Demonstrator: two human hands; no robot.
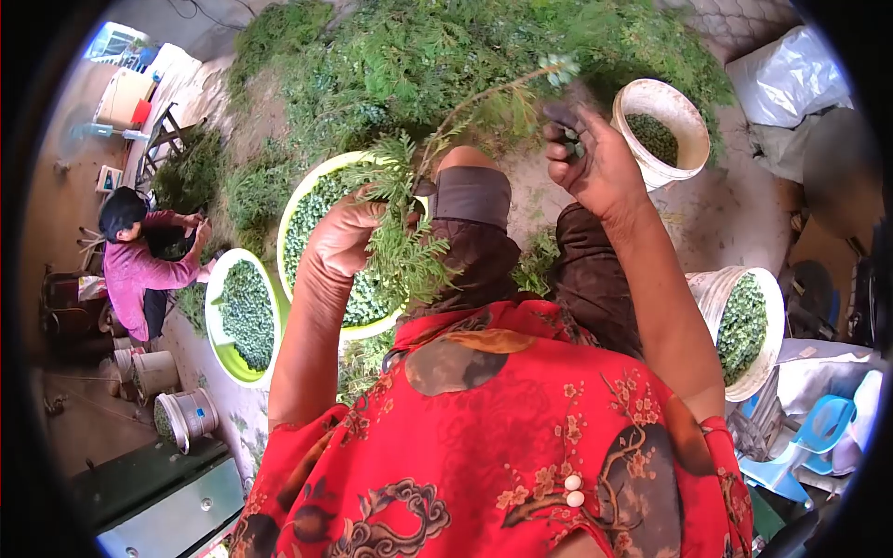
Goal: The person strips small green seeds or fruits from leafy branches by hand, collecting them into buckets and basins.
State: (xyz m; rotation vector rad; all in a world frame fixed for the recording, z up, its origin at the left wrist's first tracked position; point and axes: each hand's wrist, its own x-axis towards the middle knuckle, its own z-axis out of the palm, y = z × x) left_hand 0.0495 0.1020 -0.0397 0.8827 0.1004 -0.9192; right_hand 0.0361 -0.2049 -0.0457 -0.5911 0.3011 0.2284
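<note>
My left hand (342, 237) is closed around a leafy evergreen branch (409, 246), its flat green sprays hanging below the fingers. The bare stem runs up to the right and ends in a cluster of pale green cones (560, 70). My right hand (605, 163), its fingertips darkened, is raised beside the stem's far end with curled fingers. A few small green cones (574, 144) show between them. Beneath my left hand stands a yellow-green tub (316, 172) full of such cones. Close by my right hand is a white bucket (693, 166), partly filled with cones.
A large heap of cut evergreen branches (372, 79) spreads ahead. Another cone-filled tub (276, 321) stands left, near a co-worker in a pink top (139, 270). A cone-filled bucket (774, 330) is at my right, by a blue plastic chair (809, 446). More buckets (200, 409) are at lower left.
</note>
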